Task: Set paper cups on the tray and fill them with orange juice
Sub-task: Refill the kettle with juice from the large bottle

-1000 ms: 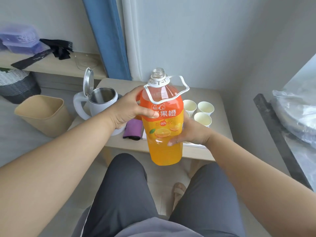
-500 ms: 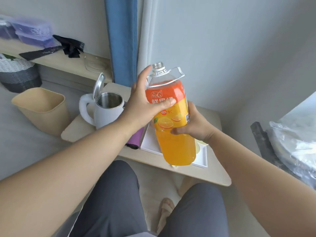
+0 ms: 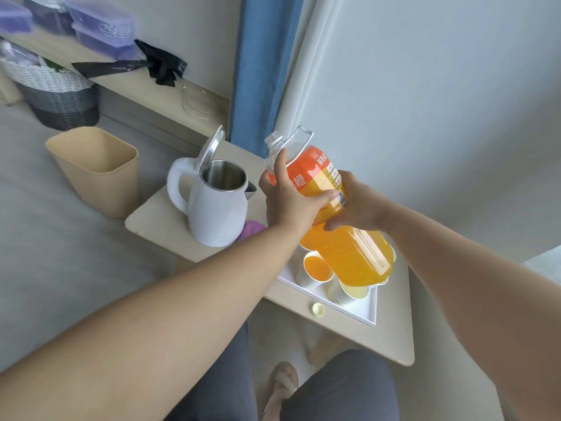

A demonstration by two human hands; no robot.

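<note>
The person's grey-trousered legs fill the 6 o'clock edge, nearest the camera. A sandalled foot rests on the floor between them.

Beyond the legs stands the worktop. A yellow bottle cap lies on it, just beside the near rim of the white tray, at the tray's 7 o'clock. On the tray, one paper cup contains orange juice. A second cup, at its 4 o'clock, shows a pale interior. The bottle hides any further cups, so their count cannot be given.

The orange juice bottle is held in the air above the tray, uncapped and tilted. Its base is low over the cups and its open neck points to 11 o'clock. The left grip is clamped round the bottle's shoulder and label from the near side. The right grip is clamped on the body from the far side, at 3 o'clock of the left.

At 9 o'clock of the bottle, a white kettle stands on the worktop with its lid raised. A purple item lies against its base. A beige bin stands on the floor at 9 o'clock of the kettle.

Farther off, at 10 o'clock, a woven basket sits below a shelf. The shelf carries purple boxes and black cloth. A blue curtain hangs at 12 o'clock.
</note>
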